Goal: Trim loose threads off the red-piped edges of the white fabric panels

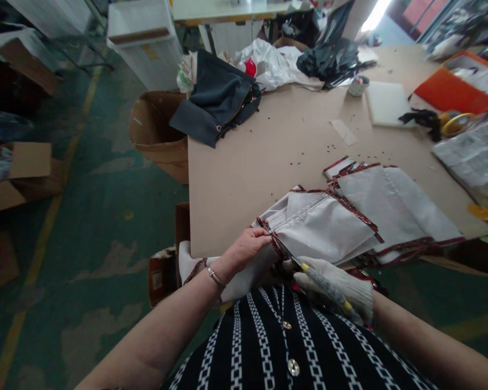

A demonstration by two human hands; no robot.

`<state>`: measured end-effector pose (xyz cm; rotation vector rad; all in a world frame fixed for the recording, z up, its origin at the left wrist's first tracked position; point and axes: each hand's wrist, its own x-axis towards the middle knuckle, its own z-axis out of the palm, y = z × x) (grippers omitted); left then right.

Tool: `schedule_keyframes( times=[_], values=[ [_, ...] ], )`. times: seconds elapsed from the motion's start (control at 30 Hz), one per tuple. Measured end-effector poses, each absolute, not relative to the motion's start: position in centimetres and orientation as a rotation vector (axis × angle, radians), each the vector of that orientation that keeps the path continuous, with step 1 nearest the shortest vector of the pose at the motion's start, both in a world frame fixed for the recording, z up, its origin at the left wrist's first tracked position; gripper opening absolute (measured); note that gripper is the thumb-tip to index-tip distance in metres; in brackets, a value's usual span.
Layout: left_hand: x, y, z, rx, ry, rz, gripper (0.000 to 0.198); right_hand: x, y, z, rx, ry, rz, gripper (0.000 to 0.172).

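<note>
My left hand [250,246], bare with a bracelet at the wrist, pinches the dark red bound edge of a white fabric piece [321,225] at the table's near edge. My right hand [337,284] wears a whitish work glove and is closed around scissors [325,286]. Their handle is wrapped in grey with yellow ends. The thin dark blades point up and left along the bound edge, close to my left fingertips; whether they are apart cannot be made out. Part of the fabric hangs over the edge below my left hand.
More white bound pieces [402,200] lie stacked to the right on the table [236,173]. Dark scraps dot the surface. A black bag [223,92], a white board [388,103], a small cup [358,85] and an orange box [455,84] sit farther back. A cardboard bin [158,135] stands left.
</note>
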<state>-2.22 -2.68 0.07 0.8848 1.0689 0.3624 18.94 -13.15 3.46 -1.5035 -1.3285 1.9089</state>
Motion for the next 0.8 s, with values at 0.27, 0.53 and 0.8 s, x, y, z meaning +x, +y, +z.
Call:
schedule_keyframes(
  times=[0.27, 0.53, 0.8],
  values=[
    [-2.2, -3.1, -0.4, 0.928, 1.053, 0.374, 0.015, 17.9, -12.4, 2.6, -1.666, -1.510, 1.838, 0.038],
    [-2.1, -3.2, -0.6, 0.896, 1.049, 0.385, 0.013, 16.7, -12.8, 1.2, -1.522, -1.372, 1.831, 0.038],
    [-3.0, -2.7, 1.0, 1.037, 1.047, 0.301, 0.013, 18.4, -12.4, 4.6, -1.547, -1.449, 1.759, 0.038]
  ],
)
